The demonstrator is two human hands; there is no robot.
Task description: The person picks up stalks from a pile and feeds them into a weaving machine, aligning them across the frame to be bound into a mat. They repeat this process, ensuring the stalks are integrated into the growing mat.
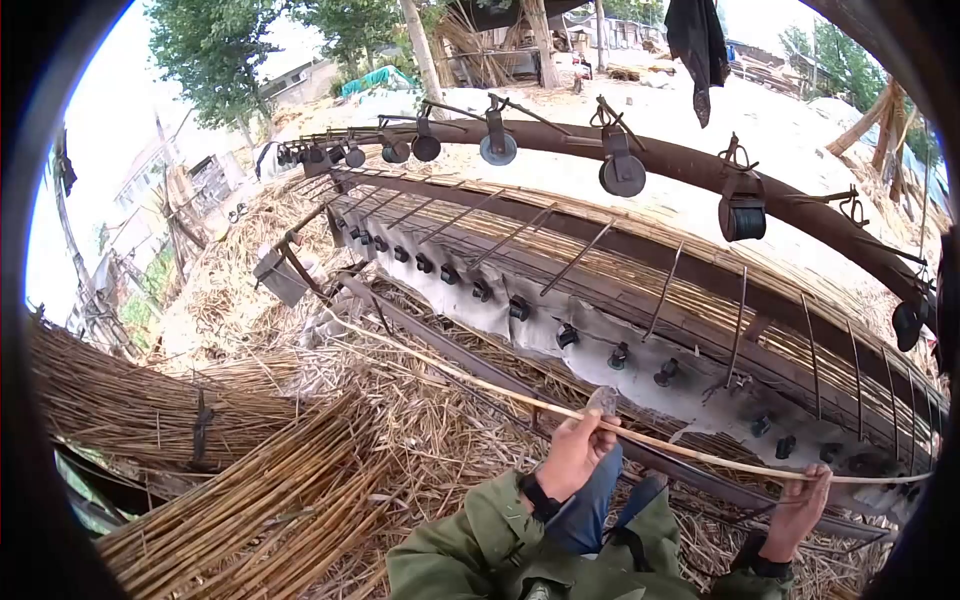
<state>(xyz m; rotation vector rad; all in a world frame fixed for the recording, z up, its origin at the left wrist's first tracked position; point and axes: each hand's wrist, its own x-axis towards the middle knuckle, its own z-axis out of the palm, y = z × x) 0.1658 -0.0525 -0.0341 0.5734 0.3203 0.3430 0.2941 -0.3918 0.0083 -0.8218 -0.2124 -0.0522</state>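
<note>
A long pale reed (490, 388) runs from the left of the frame to the lower right, across both of my hands. My left hand (578, 452) is closed around it near its middle, in front of my knees. Further right, my right hand (800, 505) has its fingers pressed together on the same reed, near its right end. Just beyond the reed lies a long metal frame (450, 350) with a pale sheet (640, 385) carrying a row of small dark spools (567, 335).
A curved rusty beam (560, 140) with hanging pulleys (622, 174) arches across the far side. Thin rods stick up from the frame. Reed bundles (250, 490) lie at lower left, with loose straw (430, 440) around. A dark cloth (697, 55) hangs at the top.
</note>
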